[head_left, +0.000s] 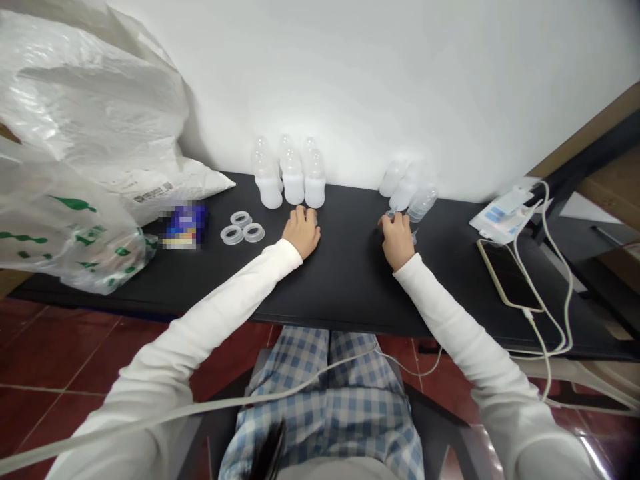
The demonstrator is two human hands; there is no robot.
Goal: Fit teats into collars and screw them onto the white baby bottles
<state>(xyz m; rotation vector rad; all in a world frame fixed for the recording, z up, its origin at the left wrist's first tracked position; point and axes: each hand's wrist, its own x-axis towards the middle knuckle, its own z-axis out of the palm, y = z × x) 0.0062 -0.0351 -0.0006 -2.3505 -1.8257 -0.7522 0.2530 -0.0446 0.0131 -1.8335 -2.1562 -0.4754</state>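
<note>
My left hand point(301, 233) rests low over the black table, its fingers curled downward just in front of a group of white-bodied bottles with clear domed tops point(293, 177). Whatever lies under those fingertips is mostly hidden. My right hand point(399, 241) has its thumb and fingers drawn together on a small clear plastic piece point(391, 214), partly covered by the fingers. Right behind it stand clear plastic domed covers point(423, 202) and frosted ones point(406, 187). Left of my left hand lie three translucent rings point(241, 219), flat and close together.
White plastic bags point(100, 107) bulge over the table's left side, beside a blurred blue packet point(186, 225). On the right are a white packet point(505, 215) and a phone point(509, 275) with its charging cable point(537, 333). A pale cable point(280, 395) crosses my lap.
</note>
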